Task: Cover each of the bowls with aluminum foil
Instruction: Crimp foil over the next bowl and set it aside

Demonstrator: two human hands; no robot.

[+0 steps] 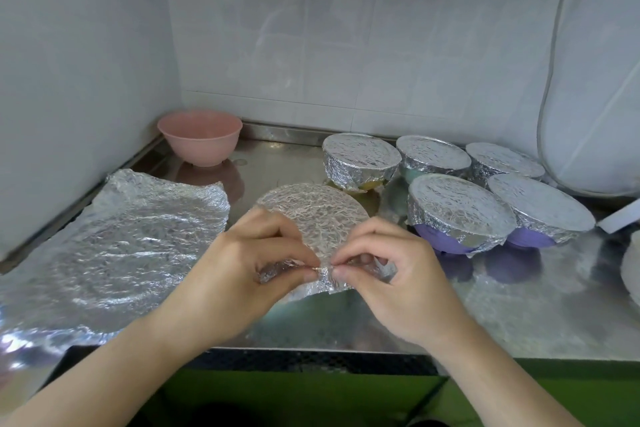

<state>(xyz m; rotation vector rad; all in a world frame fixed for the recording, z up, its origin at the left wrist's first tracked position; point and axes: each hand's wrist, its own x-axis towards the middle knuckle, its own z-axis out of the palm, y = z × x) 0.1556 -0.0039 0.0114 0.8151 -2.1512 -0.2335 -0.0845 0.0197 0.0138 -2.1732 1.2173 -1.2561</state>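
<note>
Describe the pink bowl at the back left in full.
The pink bowl is a plain, matte, plastic-looking bowl with a round flared rim and a small foot. It stands upright and uncovered on the shiny metal counter, in the back left corner near the white walls. Nothing touches it but the counter, which mirrors it; its inside is hidden from view.

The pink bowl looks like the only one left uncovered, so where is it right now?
In the head view the pink bowl stands at the far left corner of the counter, behind the loose foil sheet.
</note>
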